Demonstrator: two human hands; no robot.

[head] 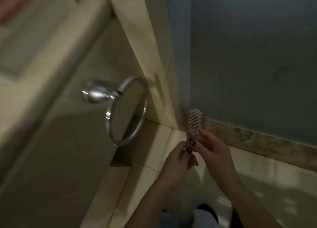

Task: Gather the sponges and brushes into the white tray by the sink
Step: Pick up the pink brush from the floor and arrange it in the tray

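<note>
**Q:** Report the scene, left to right.

**A:** A metal towel ring [127,111] is mounted on the wall on the left. That side of the view is blurred. Right of it, the left hand [176,160] pinches the lower end of the brush handle with curled fingers. The pink brush [194,121] stands upright between both hands, over the floor tiles [151,172], with its bristle head above the fingers. The right hand [214,150] grips the handle from the other side, with one finger lying up behind the head.

**Q:** Where is the white tray?

**A:** It is not in view, and neither is the sink.

**Q:** What are the likely faults from here?

**A:**
- Drop: both hands hold only the narrow handle, so passing the brush to one hand could loosen the hold and let it fall to the tiles.
- Collision: the towel ring projects close by, so a swing to the left could clip it.
- Misplacement: the tray must be found before the brush is let go.
</note>
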